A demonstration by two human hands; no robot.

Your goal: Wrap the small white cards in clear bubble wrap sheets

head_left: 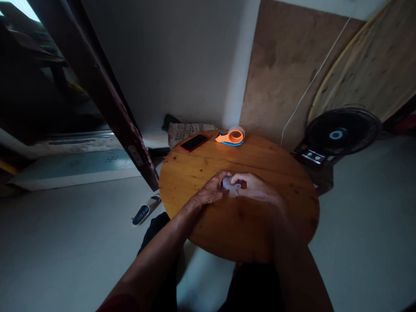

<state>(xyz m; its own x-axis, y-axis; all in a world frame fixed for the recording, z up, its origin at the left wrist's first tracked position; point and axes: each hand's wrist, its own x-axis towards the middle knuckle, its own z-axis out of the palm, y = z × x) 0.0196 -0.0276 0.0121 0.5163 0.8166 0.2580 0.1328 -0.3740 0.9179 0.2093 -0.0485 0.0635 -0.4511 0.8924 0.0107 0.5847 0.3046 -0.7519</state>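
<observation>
Both of my hands meet at the middle of a round wooden table [195,173]. My left hand [212,190] and my right hand [255,187] are closed on a small pale, see-through object [231,186] held between their fingertips, just above the tabletop. What the object is I cannot make out in the dim light. At the table's far edge lie an orange tape dispenser [232,136] and a dark phone in a red case [194,142].
A black floor fan [339,132] stands right of the table, plywood boards [286,65] lean on the wall behind. A dark wooden beam [107,99] slants at the left. A sandal [145,209] lies on the floor by the table, a printed sack [185,131] behind it.
</observation>
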